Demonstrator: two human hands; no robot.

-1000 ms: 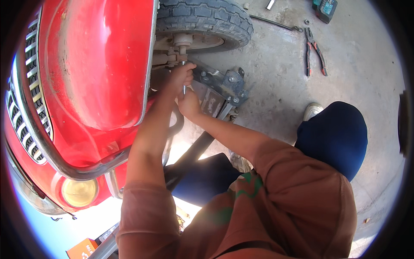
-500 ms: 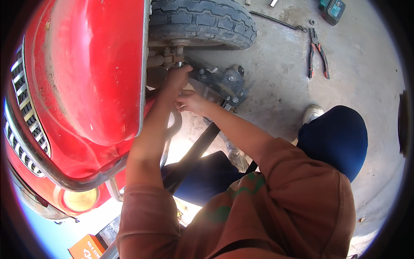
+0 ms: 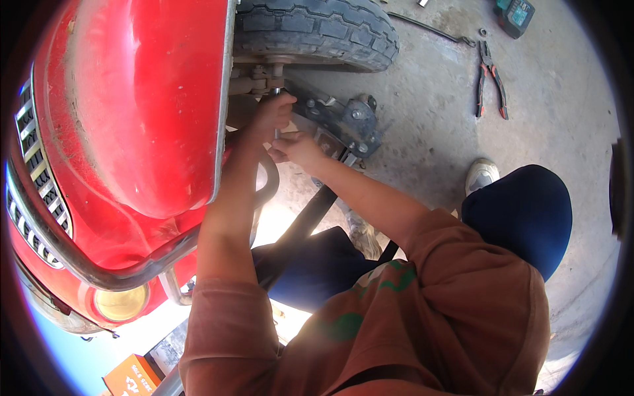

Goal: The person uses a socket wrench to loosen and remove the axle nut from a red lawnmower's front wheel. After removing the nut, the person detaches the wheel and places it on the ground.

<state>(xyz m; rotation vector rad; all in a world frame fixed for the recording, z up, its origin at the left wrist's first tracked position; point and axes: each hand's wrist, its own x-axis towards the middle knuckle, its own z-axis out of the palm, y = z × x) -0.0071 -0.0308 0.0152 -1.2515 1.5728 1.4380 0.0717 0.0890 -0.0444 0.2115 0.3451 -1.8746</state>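
Observation:
My left hand (image 3: 272, 112) is closed around a slim metal socket tool (image 3: 277, 133), just below the wheel's axle parts (image 3: 276, 69). The tool's silver end shows above the fingers, up against the rusty joint. Its lower shaft comes out under that hand. There my right hand (image 3: 298, 150) pinches the shaft with fingers pressed together. Above both hands is the black treaded tyre (image 3: 317, 36). A dark metal jack-like assembly with bolts (image 3: 353, 119) sits on the floor, right of my left hand. My palms and the tool's middle are hidden.
The red vehicle body (image 3: 152, 99) and its curved metal bar (image 3: 125, 280) fill the left side. On the concrete floor lie pliers (image 3: 489, 69), a long bar wrench (image 3: 429, 28), a nut (image 3: 483, 32) and a teal battery pack (image 3: 515, 16). An orange box (image 3: 132, 377) stands at lower left.
My right hand has turned slightly and its fingers have closed in on the shaft, more of which now shows between my hands. My left hand keeps its grip. The whole view has shifted slightly.

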